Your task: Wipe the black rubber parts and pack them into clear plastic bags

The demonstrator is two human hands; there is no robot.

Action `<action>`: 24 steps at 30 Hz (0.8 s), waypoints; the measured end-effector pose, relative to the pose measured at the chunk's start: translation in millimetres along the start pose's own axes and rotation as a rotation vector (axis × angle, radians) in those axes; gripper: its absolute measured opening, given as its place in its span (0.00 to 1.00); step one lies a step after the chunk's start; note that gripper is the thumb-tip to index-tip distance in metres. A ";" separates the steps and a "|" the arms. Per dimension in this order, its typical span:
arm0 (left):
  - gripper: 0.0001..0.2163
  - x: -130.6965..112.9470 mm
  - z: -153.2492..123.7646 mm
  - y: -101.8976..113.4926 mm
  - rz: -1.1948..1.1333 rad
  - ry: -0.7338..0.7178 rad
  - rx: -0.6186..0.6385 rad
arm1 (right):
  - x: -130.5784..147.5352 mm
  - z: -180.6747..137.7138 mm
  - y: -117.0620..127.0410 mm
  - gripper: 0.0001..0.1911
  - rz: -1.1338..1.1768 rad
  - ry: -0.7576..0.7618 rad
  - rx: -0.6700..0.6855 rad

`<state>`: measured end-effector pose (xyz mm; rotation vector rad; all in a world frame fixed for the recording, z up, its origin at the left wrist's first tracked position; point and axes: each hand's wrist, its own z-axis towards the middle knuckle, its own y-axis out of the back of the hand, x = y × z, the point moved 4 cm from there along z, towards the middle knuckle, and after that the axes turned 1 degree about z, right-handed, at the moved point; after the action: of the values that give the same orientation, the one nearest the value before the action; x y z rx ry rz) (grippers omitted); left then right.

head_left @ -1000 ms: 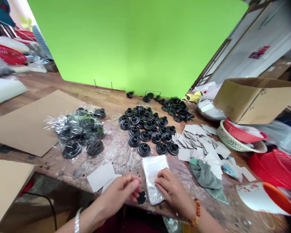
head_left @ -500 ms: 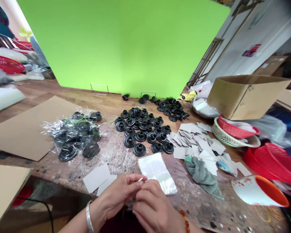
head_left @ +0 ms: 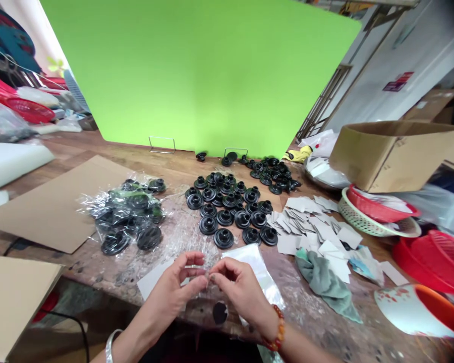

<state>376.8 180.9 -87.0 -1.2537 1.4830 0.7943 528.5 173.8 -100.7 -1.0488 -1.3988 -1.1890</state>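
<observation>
My left hand (head_left: 181, 282) is raised over the front of the table, its fingers curved and apart from the thumb. Its thumb tip meets the fingertips of my right hand (head_left: 240, 287), which are pinched together. Whatever lies in that pinch is too small to make out. Under and beside my right hand lies a stack of clear plastic bags (head_left: 263, 269). Pale grey cards (head_left: 153, 277) lie partly hidden behind my left hand. Beyond the hands stands a group of black stepped round discs with raised hubs (head_left: 224, 218).
Bagged black discs (head_left: 130, 212) lie on a cardboard sheet (head_left: 64, 212) at left. Loose cards (head_left: 302, 222), a grey-green cloth (head_left: 321, 282), baskets (head_left: 366, 222), a cardboard box (head_left: 393, 156) and an orange-lined container (head_left: 416, 307) are at right. A green panel (head_left: 196, 75) stands behind.
My hands were close together, the right one covering part of the left. Now they have drawn apart, with left fingers spread and only the fingertips near each other. The view has shifted slightly.
</observation>
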 end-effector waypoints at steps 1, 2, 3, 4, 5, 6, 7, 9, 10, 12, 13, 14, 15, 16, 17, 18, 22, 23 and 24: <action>0.22 -1.2 1.1 4.7 0.038 -0.028 0.000 | 0.0 0.6 -2.1 0.05 -0.035 0.006 -0.024; 0.24 -1.8 2.3 9.5 0.077 -0.044 0.000 | 0.1 0.8 -4.1 0.04 -0.066 0.009 -0.035; 0.22 -1.8 3.3 14.0 0.113 -0.044 -0.001 | 0.3 0.9 -6.0 0.04 -0.086 0.006 -0.036; 0.18 -1.5 4.1 18.0 0.145 -0.033 -0.006 | 0.8 1.3 -7.9 0.04 -0.094 0.003 -0.027; 0.14 -1.1 4.8 21.2 0.175 -0.021 -0.013 | 1.9 1.8 -9.8 0.05 -0.096 0.007 -0.008; 0.11 -0.7 5.2 23.5 0.205 -0.013 -0.022 | 3.6 2.7 -11.8 0.07 -0.101 0.019 0.013; 0.09 -0.5 5.5 25.0 0.236 -0.016 -0.038 | 6.0 3.6 -13.7 0.10 -0.109 0.039 0.034; 0.10 1.0 5.9 26.0 0.294 -0.036 -0.064 | 12.0 5.7 -16.8 0.15 -0.104 0.102 0.042; 0.12 2.5 6.2 25.9 0.317 -0.045 -0.072 | 14.7 6.7 -18.1 0.15 -0.075 0.132 0.038; 0.15 7.1 6.8 25.8 0.310 -0.030 -0.063 | 15.0 8.6 -21.2 0.13 0.094 0.105 0.060; 0.16 9.7 7.1 26.0 0.262 0.001 -0.036 | 11.9 9.5 -23.7 0.14 0.229 0.029 0.101; 0.17 12.0 7.0 26.2 0.179 0.046 0.004 | 7.3 10.0 -27.4 0.16 0.375 -0.081 0.168; 0.17 13.2 6.5 26.9 0.067 0.098 0.051 | 2.4 9.7 -31.8 0.19 0.509 -0.206 0.253; 0.16 12.8 5.6 28.1 -0.059 0.143 0.094 | -1.8 9.0 -35.6 0.22 0.611 -0.319 0.334; 0.15 10.5 4.6 29.8 -0.179 0.174 0.131 | -4.8 8.7 -37.8 0.23 0.669 -0.400 0.396; 0.14 6.8 3.6 31.9 -0.277 0.189 0.166 | -6.6 9.6 -38.4 0.24 0.683 -0.439 0.436; 0.10 -10.6 3.3 39.8 -0.287 0.136 0.290 | -8.7 25.7 -24.9 0.25 0.436 -0.392 0.377; 0.10 -13.4 4.8 41.5 -0.188 0.100 0.293 | -8.0 33.0 -16.7 0.23 0.299 -0.321 0.310; 0.11 -15.5 6.9 43.3 -0.068 0.051 0.276 | -6.3 41.2 -6.6 0.20 0.129 -0.210 0.223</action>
<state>336.5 202.8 -79.2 -1.1154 1.5245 0.4964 517.0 213.4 -109.3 -1.1099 -1.5604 -0.8271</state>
